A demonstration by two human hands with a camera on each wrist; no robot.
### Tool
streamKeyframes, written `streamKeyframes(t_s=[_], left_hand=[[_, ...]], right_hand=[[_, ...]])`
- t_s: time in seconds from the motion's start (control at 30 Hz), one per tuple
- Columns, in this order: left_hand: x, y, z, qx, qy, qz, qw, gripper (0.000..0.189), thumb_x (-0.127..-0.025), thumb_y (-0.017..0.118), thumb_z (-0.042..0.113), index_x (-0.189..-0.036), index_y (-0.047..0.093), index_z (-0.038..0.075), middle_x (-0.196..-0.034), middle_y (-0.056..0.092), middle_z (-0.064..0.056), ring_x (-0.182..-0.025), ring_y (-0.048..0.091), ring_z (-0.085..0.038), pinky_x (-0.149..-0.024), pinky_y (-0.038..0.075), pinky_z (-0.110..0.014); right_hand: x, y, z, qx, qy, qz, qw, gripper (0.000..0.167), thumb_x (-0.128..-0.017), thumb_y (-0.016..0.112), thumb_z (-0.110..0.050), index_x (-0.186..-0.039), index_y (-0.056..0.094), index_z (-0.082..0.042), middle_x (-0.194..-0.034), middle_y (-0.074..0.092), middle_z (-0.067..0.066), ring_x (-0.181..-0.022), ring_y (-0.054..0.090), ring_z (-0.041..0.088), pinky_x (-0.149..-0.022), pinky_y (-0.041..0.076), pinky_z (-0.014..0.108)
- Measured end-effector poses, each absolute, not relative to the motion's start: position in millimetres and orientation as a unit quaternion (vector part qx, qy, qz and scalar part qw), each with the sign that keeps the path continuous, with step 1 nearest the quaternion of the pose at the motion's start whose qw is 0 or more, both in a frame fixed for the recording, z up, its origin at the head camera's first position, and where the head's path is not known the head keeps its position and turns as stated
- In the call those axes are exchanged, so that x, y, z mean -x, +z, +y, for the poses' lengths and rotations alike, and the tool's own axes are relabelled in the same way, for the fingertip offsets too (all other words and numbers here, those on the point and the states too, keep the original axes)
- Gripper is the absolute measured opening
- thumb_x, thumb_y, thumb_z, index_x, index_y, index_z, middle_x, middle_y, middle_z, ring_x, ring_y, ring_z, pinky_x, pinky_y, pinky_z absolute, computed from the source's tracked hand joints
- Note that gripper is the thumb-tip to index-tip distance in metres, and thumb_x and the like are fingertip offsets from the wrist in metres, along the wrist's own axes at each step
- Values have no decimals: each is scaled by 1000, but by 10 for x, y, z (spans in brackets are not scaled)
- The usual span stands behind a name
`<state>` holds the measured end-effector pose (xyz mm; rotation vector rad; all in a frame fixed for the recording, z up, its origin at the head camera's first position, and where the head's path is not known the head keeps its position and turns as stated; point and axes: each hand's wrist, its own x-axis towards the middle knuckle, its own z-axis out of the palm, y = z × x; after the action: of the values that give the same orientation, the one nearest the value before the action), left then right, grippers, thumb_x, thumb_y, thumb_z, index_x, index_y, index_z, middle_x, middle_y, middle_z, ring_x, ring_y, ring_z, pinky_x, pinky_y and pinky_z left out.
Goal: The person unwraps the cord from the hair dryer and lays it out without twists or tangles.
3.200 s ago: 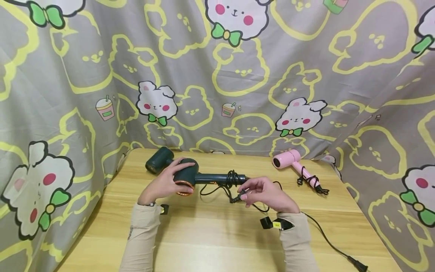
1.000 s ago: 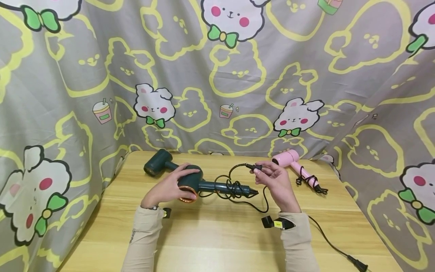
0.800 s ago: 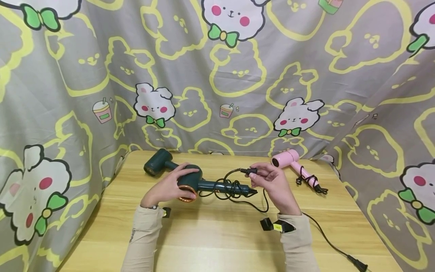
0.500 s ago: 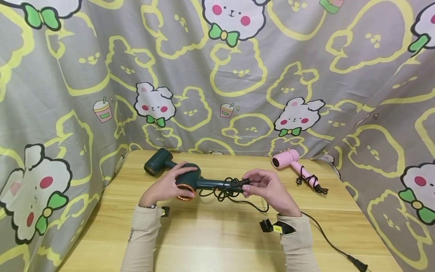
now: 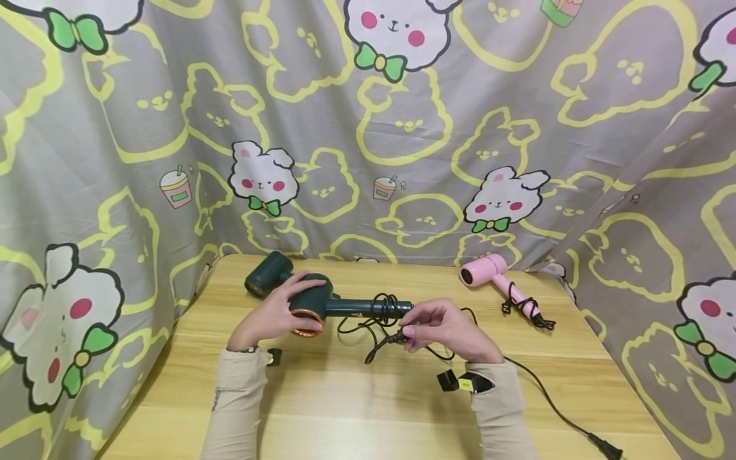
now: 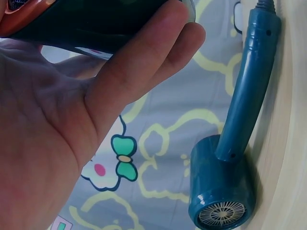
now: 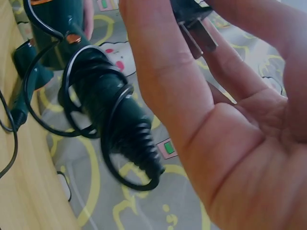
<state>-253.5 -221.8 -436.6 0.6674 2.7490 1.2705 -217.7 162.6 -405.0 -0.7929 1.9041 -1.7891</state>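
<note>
- Left hand (image 5: pixel 270 314): spread fingers grip the copper-rimmed hair dryer (image 5: pixel 352 308) above mid-table (image 5: pixel 345 402).
- Right hand (image 5: pixel 451 329): fingers pinch a two-pronged plug (image 7: pixel 190 10).
- Near far corners: plain green hair dryer (image 5: pixel 268 275), left; pink hair dryer (image 5: pixel 487 268), right.

A grey curtain (image 5: pixel 328 128) printed with yellow outlines and white rabbits (image 5: pixel 264 179) fills the top and sides of the head view; a pale wooden table (image 5: pixel 345 402) spans the bottom. Left of centre lies a spare dark green hair dryer (image 5: pixel 268 275), its round grille (image 6: pixel 222 214) at lower right in the left wrist view. Right of centre rests a pink hair dryer (image 5: pixel 485 269), black cord (image 5: pixel 544 322) round its handle. A black plug (image 5: pixel 605 445) lies at lower right.
</note>
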Motion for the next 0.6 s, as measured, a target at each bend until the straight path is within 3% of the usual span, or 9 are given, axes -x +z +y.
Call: streamKeyframes(t_s=[0.37, 0.5, 0.6], left_hand=[[2518, -4344, -2259, -216, 418, 883, 16, 83, -72, 92, 51, -145, 54, 44, -167, 30, -2, -132, 53, -41, -99, 49, -52], [2507, -4329, -2261, -216, 418, 883, 13, 82, -73, 92, 50, -145, 54, 45, -167, 31, -2, -131, 54, -40, -99, 49, -52], [2505, -4322, -2267, -218, 419, 881, 12, 82, -73, 92, 50, -145, 54, 45, -168, 30, -2, -132, 54, -40, -99, 49, -53]], right_hand=[[2299, -4210, 1696, 264, -596, 711, 262, 31, -95, 72, -7, -119, 69, 13, -94, 80, 13, -82, 79, 24, -79, 62, 49], [2340, -4276, 1750, 240, -582, 729, 268, 31, -93, 74, -7, -117, 70, 11, -95, 79, 17, -84, 79, 29, -84, 60, 55], [2377, -4333, 1792, 216, -570, 750, 256, 31, -91, 75, -8, -116, 71, 9, -96, 79, 18, -84, 79, 26, -86, 60, 53]])
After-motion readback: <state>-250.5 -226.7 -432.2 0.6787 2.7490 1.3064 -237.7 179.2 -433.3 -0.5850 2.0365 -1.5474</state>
